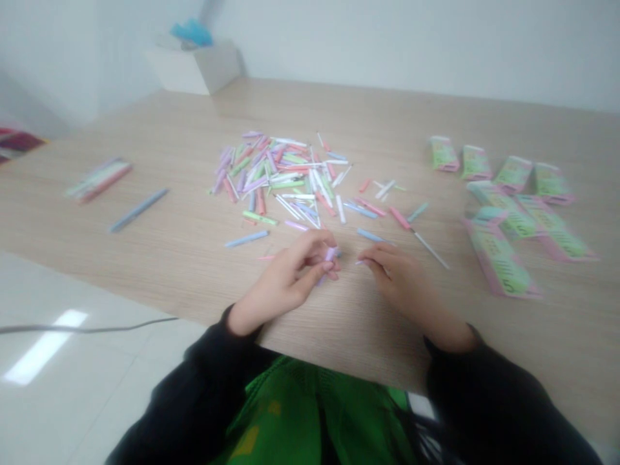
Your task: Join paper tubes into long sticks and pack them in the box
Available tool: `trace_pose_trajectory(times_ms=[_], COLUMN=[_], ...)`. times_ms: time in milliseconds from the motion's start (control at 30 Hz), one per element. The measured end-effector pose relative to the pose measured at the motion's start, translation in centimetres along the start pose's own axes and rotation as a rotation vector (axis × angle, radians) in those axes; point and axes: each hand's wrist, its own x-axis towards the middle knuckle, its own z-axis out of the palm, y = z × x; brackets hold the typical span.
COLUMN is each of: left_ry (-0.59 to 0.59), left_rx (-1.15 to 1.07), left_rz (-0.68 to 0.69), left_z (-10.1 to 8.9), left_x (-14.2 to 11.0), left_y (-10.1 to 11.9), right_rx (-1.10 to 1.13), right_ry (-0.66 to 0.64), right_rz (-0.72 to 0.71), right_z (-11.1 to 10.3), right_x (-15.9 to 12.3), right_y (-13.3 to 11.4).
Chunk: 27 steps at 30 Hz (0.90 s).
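My left hand (285, 274) rests on the wooden table (169, 219) near its front edge, fingers pinched around a small lilac pen part (330, 256). My right hand (397, 274) lies just to its right, fingers curled, with a thin pale tip (361, 261) at the fingertips; the blur hides what it is. A pile of pastel pen parts (285, 174), pink, green, lilac, blue and white, lies just beyond both hands.
Several green-and-pink packets (504, 213) lie at the right. A bundle of assembled pens (99, 179) and a single blue pen (138, 210) lie at the left. A white box (194, 64) stands at the far back. A cable (87, 328) crosses the floor at left.
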Motion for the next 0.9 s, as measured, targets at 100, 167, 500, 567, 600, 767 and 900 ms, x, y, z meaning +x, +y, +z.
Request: trace_pose_trajectory(times_ms=[100, 167, 500, 567, 600, 767, 900], left_ry=[0.031, 0.080, 0.115, 0.138, 0.146, 0.181, 0.207], left_rx=[0.009, -0.029, 0.137, 0.166, 0.170, 0.147, 0.136], left_rz=[0.016, 0.042, -0.142, -0.125, -0.120, -0.182, -0.183], left_z=[0.1, 0.3, 1.3, 1.3, 1.3, 1.7, 2.0], left_x=[-0.2, -0.4, -1.8, -2.0, -2.1, -2.4, -2.6], left_y=[0.0, 0.1, -1.0, -0.7, -0.6, 0.0, -0.3], right_rx=[-0.003, -0.004, -0.029, -0.036, -0.040, -0.055, -0.053], right_ry=[-0.011, -0.018, -0.061, -0.069, -0.069, -0.072, -0.078], right_rz=[0.006, 0.009, 0.038, 0.044, 0.048, 0.061, 0.057], right_z=[-0.1, -0.1, -0.2, -0.3, -0.4, -0.4, -0.2], right_x=[0.0, 0.0, -0.2, -0.3, -0.4, -1.0, -1.4], right_y=[0.0, 0.0, 0.2, 0.3, 0.3, 0.7, 1.0])
